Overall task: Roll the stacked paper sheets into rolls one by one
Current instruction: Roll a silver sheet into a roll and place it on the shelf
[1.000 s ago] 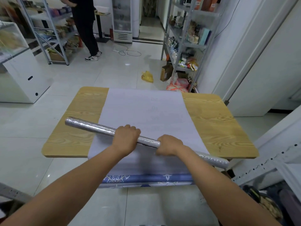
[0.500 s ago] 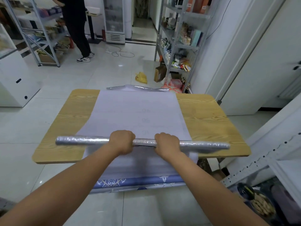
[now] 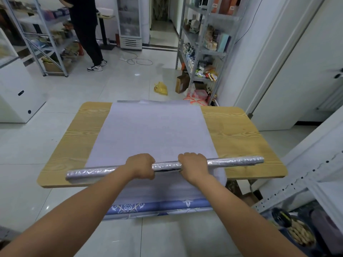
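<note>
Interior of a small shop. Metal shelving rack (image 3: 213,51) stocked with boxed and packaged goods, beyond the fingers (image 3: 191,156) to their right; second stocked rack (image 3: 50,34), far beyond to their left; glass-door display fridge (image 3: 130,21), straight ahead of them; white tiled floor (image 3: 111,86) throughout.

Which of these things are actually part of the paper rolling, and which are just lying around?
In use: shiny silver paper roll, gripped by left hand and right hand; stack of pale lilac paper sheets; wooden table.
Lying about: yellow plastic bag on the floor; brown cardboard box; white cable; metal shelf rack.
</note>
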